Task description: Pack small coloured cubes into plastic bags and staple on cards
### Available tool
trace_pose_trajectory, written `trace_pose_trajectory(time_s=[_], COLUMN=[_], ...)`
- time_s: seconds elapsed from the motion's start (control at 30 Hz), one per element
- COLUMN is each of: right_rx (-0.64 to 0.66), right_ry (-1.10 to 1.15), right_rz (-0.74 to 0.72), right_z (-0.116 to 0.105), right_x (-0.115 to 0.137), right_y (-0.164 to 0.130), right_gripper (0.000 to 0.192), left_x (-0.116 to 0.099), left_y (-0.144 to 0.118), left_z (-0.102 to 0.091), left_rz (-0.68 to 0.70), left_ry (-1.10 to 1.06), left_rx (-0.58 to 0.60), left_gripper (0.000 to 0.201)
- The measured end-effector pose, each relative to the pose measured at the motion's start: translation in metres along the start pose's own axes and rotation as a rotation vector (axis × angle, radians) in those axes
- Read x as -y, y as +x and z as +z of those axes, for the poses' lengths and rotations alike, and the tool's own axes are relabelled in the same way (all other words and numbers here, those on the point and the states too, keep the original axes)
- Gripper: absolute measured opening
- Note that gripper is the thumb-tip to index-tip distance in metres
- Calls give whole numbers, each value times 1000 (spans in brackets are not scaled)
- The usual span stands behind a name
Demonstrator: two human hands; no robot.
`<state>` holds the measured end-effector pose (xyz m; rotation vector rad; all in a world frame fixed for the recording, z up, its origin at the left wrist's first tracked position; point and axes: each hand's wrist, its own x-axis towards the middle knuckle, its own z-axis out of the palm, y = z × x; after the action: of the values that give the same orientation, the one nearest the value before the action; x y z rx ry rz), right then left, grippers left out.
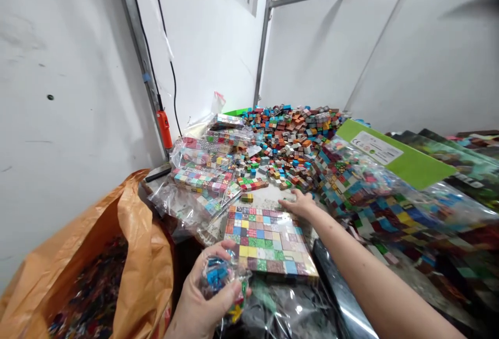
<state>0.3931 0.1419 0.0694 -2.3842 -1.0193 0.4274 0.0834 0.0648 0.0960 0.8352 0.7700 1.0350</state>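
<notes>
My left hand (205,287), low in the view, is closed around a small clear plastic bag of blue, green and yellow pieces (218,274). Just beyond it lies a flat block of patterned cubes (268,240) in neat rows, with a shiny surface. My right hand (299,204) reaches past the block's far right corner, fingers spread and nothing visible in them. It is over the table surface, close to the near edge of a heap of loose patterned cubes (292,146). A short green and yellow piece (247,198) lies to its left.
Plastic-wrapped cube sets (206,178) are stacked at the left. An orange sack (144,245) holding small dark pieces stands near left. At right, a clear bag of cubes (390,209) carries a green labelled card (393,152). An orange electric screwdriver (164,128) hangs by the wall.
</notes>
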Motion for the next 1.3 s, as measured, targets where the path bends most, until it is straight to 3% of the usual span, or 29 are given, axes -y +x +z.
trace_pose_trajectory(time_s=[0.13,0.27,0.4,0.57,0.67,0.87,1.17,1.3], right_rx=[141,251,419,608,685,711,472,419], right_ry=[340,784,1098,1249,1298,1214,987,941], right_rz=[5,-41,-51,-55,-45,-102,-346,-447], right_z=[1,-20,-46,-58,-54,-39,-18,-15], right_x=[1,12,29,42,47,49,38,33], right_y=[-1,-19,-60,-133,-172,-226,-264,-267], right_gripper=[23,19,14,25,31,39,52,52], left_x=[5,4,-1,-6,-2,4,1,6], left_y=[2,3,0,-10,-17,-35,-56,-59], left_z=[-9,-9,-4,2,5,9,4,-1], left_rz=[28,9,-56,-142,-103,-55,20,26], left_ry=[50,-12,-92,-169,-217,-276,-287,-237], left_rx=[5,-23,-1,106,164,296,312,336], left_gripper=[35,35,36,35,33,30,27,44])
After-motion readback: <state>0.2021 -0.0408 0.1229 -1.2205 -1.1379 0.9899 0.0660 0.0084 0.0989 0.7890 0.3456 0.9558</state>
